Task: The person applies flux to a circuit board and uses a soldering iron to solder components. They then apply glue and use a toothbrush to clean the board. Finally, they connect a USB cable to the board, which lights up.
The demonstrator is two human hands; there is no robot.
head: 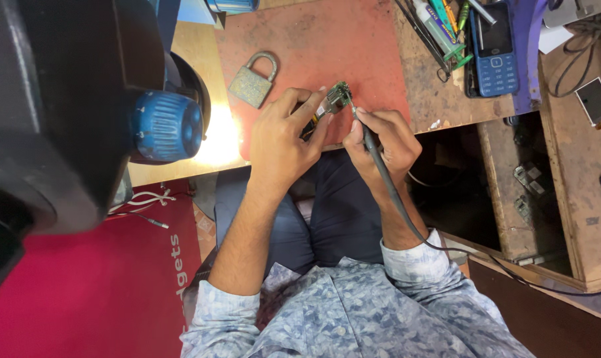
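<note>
Here your left hand (pixel 280 142) pinches the small board (pixel 337 98) by its edges, above the red mat (pixel 314 46); your right hand (pixel 383 142) closes pen-style on the iron (pixel 373 152). It's probably light, stiff, fragile: grip edges only.

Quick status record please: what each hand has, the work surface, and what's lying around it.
left hand: pinches a small green circuit board
right hand: grips a dark corded soldering tool, tip at the board
surface: reddish mat on a wooden bench
left of board: brass padlock, lying flat, apart from the hands
upper right: blue keypad phone
</note>
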